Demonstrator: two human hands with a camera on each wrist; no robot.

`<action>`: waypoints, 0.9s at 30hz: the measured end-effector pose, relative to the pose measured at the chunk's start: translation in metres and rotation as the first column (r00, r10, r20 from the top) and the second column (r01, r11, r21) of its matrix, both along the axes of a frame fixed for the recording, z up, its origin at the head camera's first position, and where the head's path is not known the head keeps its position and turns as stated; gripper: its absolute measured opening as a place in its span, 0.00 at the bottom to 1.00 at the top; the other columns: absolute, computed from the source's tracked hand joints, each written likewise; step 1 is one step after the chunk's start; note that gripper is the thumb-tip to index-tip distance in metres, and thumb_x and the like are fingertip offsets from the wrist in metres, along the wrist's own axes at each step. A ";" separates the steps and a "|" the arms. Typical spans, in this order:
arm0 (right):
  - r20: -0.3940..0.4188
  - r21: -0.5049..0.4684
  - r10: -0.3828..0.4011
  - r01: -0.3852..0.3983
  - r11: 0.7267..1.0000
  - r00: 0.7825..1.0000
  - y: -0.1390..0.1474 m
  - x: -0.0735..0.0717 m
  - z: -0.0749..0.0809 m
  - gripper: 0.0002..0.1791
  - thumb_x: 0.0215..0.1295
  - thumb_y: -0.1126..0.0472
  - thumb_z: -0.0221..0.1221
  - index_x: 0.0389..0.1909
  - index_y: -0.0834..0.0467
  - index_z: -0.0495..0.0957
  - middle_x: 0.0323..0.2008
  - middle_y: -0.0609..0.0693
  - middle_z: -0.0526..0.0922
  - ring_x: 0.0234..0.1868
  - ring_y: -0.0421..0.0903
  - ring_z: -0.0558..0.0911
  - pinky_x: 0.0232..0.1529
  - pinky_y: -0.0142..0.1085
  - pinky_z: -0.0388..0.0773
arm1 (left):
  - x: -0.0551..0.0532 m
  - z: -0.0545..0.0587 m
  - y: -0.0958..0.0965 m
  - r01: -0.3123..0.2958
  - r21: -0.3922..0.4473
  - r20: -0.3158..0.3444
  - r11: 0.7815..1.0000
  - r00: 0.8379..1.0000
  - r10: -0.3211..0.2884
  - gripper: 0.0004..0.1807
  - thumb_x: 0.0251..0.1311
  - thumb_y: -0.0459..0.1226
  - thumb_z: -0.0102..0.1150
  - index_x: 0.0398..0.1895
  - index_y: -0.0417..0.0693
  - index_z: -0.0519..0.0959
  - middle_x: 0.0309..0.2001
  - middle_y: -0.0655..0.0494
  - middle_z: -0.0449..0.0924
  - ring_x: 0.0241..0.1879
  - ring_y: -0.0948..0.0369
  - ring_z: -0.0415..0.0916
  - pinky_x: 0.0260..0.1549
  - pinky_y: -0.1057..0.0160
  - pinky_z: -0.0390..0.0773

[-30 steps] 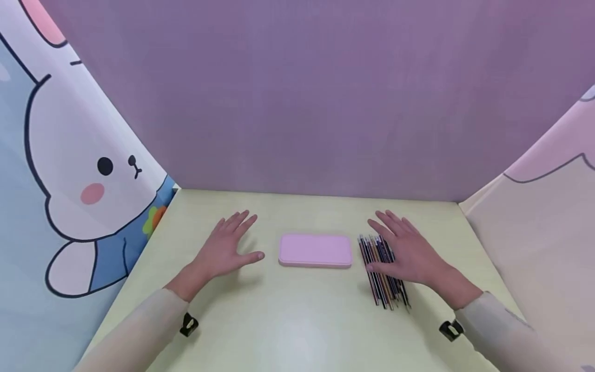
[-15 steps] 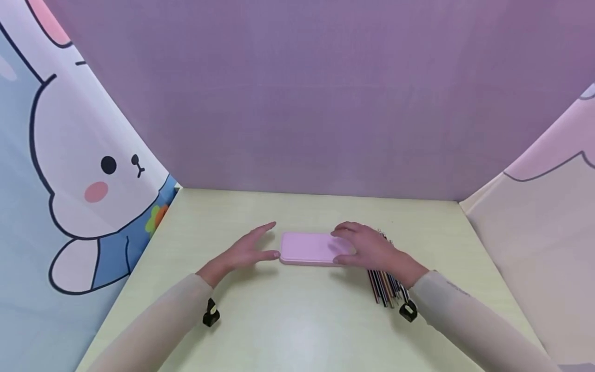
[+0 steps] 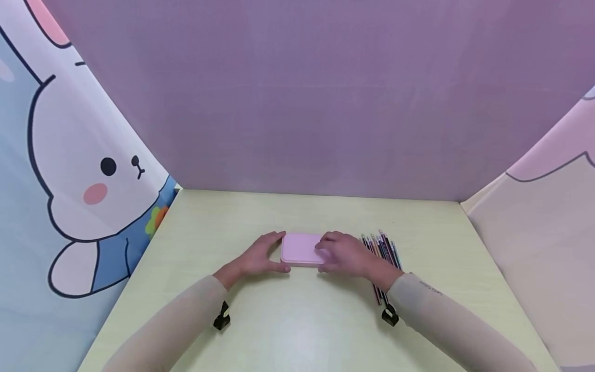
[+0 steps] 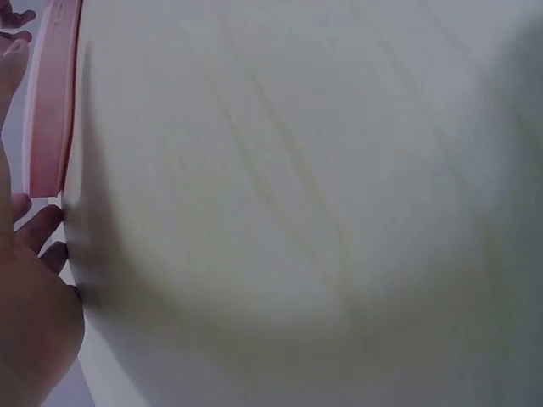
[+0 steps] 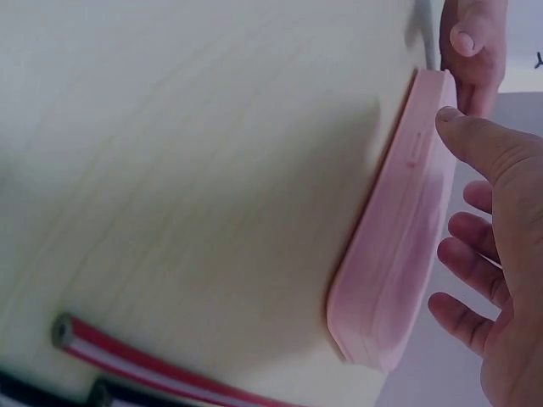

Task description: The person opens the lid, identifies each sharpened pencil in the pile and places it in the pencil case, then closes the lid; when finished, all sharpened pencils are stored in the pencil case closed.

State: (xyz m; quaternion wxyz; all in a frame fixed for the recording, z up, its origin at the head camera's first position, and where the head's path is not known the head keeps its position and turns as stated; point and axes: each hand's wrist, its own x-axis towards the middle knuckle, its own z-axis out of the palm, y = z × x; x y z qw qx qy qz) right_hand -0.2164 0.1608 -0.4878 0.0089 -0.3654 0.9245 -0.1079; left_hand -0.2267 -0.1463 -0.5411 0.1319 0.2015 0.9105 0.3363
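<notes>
A pink flat case (image 3: 301,249) with rounded corners lies closed on the table; a small clasp shows on its front side (image 5: 414,153) in the right wrist view. My left hand (image 3: 258,256) is around its left end, thumb near the front edge and forefinger near the back corner. Over the right end is my right hand (image 3: 347,254), with thumb by the front edge and loosely bent fingers above the lid. In the right wrist view a gap shows between those fingers and the case. Several pencils (image 3: 384,244) lie beside the case, partly hidden under the right forearm.
The pale table (image 3: 288,320) ends at a purple backdrop (image 3: 297,103). Cloth panels flank it, with a rabbit print (image 3: 83,155) on the left one. A dark clip hangs at each sleeve. Close to the right wrist camera lies a red-striped pencil (image 5: 153,360).
Both hands have come inward and down to the case, the right one passing leftward from over the pencils. Fingers that were spread are now drawn in. The case lies where it was.
</notes>
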 end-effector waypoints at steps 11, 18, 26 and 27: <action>-0.029 0.013 -0.003 0.004 1.000 1.000 -0.007 -0.002 -0.010 0.28 0.57 0.41 0.73 0.54 0.51 0.85 0.54 0.46 0.82 0.55 0.46 0.79 0.58 0.43 0.81 | -0.003 -0.001 0.006 -0.013 -0.048 -0.082 0.999 0.997 0.009 0.64 0.45 0.61 0.78 0.83 0.53 0.54 0.79 0.48 0.59 0.80 0.46 0.51 0.79 0.39 0.45; -0.032 0.012 -0.010 0.011 1.000 0.999 -0.012 -0.001 -0.012 0.28 0.56 0.41 0.73 0.54 0.51 0.85 0.54 0.45 0.82 0.53 0.44 0.78 0.57 0.42 0.80 | -0.005 -0.008 0.006 -0.029 -0.033 -0.137 0.999 0.990 0.024 0.60 0.43 0.57 0.81 0.80 0.50 0.61 0.74 0.51 0.68 0.77 0.48 0.55 0.78 0.42 0.46; -0.060 0.040 -0.007 0.009 0.999 0.998 -0.013 0.000 -0.012 0.29 0.56 0.40 0.73 0.55 0.50 0.84 0.55 0.44 0.81 0.54 0.43 0.78 0.59 0.40 0.80 | -0.003 -0.006 0.004 -0.073 0.033 -0.032 0.997 0.997 0.074 0.59 0.42 0.55 0.83 0.79 0.57 0.62 0.79 0.47 0.59 0.79 0.41 0.51 0.76 0.35 0.51; -0.067 0.040 -0.002 0.005 0.999 0.998 -0.013 0.000 -0.012 0.29 0.56 0.40 0.73 0.55 0.50 0.84 0.55 0.44 0.81 0.55 0.44 0.78 0.59 0.40 0.80 | -0.002 -0.005 0.004 -0.082 0.045 -0.013 0.996 0.997 0.082 0.59 0.42 0.55 0.83 0.79 0.57 0.62 0.80 0.47 0.58 0.79 0.39 0.50 0.76 0.34 0.51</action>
